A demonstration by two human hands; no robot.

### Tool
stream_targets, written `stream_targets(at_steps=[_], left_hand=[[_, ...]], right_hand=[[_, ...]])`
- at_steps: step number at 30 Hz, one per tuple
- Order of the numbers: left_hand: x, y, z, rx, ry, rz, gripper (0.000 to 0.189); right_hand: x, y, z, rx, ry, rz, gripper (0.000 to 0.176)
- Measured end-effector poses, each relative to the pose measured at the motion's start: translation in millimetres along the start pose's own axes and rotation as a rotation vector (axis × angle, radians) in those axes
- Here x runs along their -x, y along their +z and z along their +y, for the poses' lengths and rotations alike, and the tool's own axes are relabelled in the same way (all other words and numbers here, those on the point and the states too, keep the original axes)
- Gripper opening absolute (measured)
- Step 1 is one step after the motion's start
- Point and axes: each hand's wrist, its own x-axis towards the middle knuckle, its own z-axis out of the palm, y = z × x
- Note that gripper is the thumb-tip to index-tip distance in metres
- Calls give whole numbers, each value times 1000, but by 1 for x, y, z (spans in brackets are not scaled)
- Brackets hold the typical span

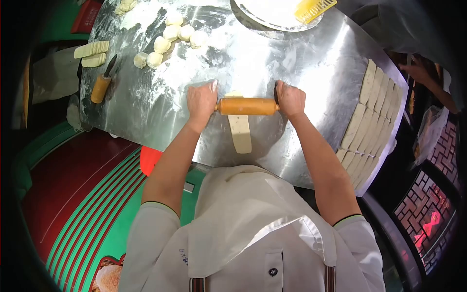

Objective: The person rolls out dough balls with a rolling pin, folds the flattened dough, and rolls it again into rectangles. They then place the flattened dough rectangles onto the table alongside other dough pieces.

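My left hand (pixel 202 101) is closed round the left handle of a wooden rolling pin (pixel 248 106). Its right handle is gripped in my right hand (pixel 291 99). The pin lies crosswise over a long, flat strip of pale dough (pixel 240 136) on the metal table (pixel 194 141). Most of the strip extends from the pin toward my body, and a short end shows beyond it. Both handles are largely hidden by my fingers.
Several round dough balls (pixel 170 33) sit on floured metal at the back left. A second rolling pin (pixel 100 88) lies near the left edge, by stacked dough pieces (pixel 92 52). Rows of dough strips (pixel 368 121) line the right. A flour tray (pixel 272 14) holds a yellow scraper (pixel 314 9). Another person's hand (pixel 417 70) shows far right.
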Motion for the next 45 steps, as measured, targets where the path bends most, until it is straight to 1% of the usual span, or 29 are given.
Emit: stream_targets(at_steps=[2, 5, 7, 9, 11, 12, 14, 15, 17, 18, 19, 21, 25, 26, 27, 28, 29, 30, 31, 33, 34, 35, 37, 38, 39, 41, 42, 44, 45], left_hand=[[-28, 1, -1, 6, -20, 107, 43], [-27, -6, 4, -33, -81, 58, 41], [-5, -3, 3, -26, -67, 56, 39], [31, 2, 1, -21, -66, 35, 36], [68, 4, 2, 64, 65, 163, 30], [85, 7, 2, 64, 61, 156, 30], [117, 21, -5, 141, 175, 247, 25], [130, 25, -6, 140, 174, 249, 25], [151, 32, -6, 61, 161, 226, 23], [162, 33, -5, 17, 146, 176, 23], [172, 32, -2, 18, 146, 184, 23], [191, 30, 2, -20, 132, 129, 23], [216, 33, 3, 63, 138, 156, 21], [217, 32, 0, 76, 127, 41, 17], [216, 29, -1, 88, 115, -74, 17], [211, 26, -1, 87, 113, -69, 17], [202, 25, -3, 240, 25, 85, 24], [196, 24, -4, 392, -65, 231, 36], [193, 23, -3, 393, -67, 220, 36], [187, 24, 7, 356, 71, 335, 54], [190, 30, 11, 252, 180, 185, 61], [193, 34, 20, 253, 179, 191, 61], [199, 42, 37, 155, 521, -18, 74], [199, 48, 39, 157, 526, -17, 74], [199, 54, 41, 132, 570, -25, 77], [198, 65, 42, 106, 621, -29, 81], [199, 68, 41, 48, 631, -8, 78], [197, 62, 41, -20, 651, 29, 75], [197, 58, 43, 29, 637, -17, 74]], right_hand=[[-33, -8, -3, 21, 0, 6, 46], [-44, -10, -5, 62, 29, -33, 47], [-20, -9, -4, 66, -9, -96, 48], [14, -4, -3, 8, -21, -101, 47], [51, -2, -2, -36, -23, -100, 45], [68, -2, -3, -46, -32, -64, 42], [98, 1, -1, -55, -60, -70, 40], [110, 0, 0, -62, -87, -69, 39], [132, -3, 2, -94, -136, -39, 36], [141, -2, 4, -89, -162, -62, 35], [150, -2, 5, -83, -190, -85, 34], [169, -2, 8, -93, -189, -96, 33], [186, -4, 12, -84, -220, -111, 33], [186, -6, 13, -101, -207, -136, 33], [185, -11, 12, -118, -194, -161, 34], [183, -17, 12, -117, -199, -157, 34], [181, -23, 14, -69, -113, -182, 37], [183, -26, 15, -20, -23, -213, 40], [187, -27, 16, -19, -16, -222, 40], [184, -28, 20, -386, 438, -167, 49], [181, -25, 24, -477, 516, -132, 58], [177, -19, 29, -475, 512, -129, 58], [170, -11, 37, -546, 431, 27, 60], [165, -12, 40, -664, 550, -66, 59], [163, -10, 40, -662, 551, -61, 59], [161, -6, 40, -773, 714, -108, 58], [164, 4, 47, -774, 711, -100, 58], [170, 27, 61, -479, 330, -8, 60], [165, 16, 55, -482, 326, 12, 60]])
